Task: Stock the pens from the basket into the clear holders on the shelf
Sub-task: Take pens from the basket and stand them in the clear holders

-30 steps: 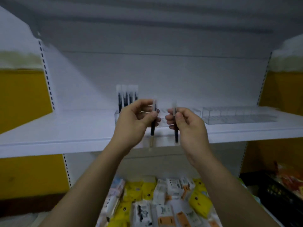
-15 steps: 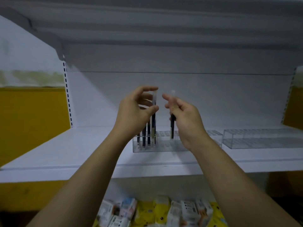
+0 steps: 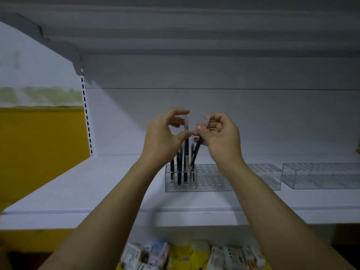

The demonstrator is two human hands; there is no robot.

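While both arms reach up in the middle of the frame, the left hand [image 3: 163, 137] keeps its grip pinched on an upright pen [image 3: 186, 151]. The right hand [image 3: 222, 137] pinches a tilted pen [image 3: 196, 151]. Both pens point down at the left end of the clear holder [image 3: 210, 178], by the standing pens [image 3: 178, 168]. The shelf [image 3: 97, 188] stretches wide to the left, and a second holder [image 3: 321, 176] sits at the right edge.

Standing dark pens [image 3: 179, 168] crowd the clear plastic holder's [image 3: 210, 182] left end; its right-hand holes and the white shelf [image 3: 97, 184] at left lie open.
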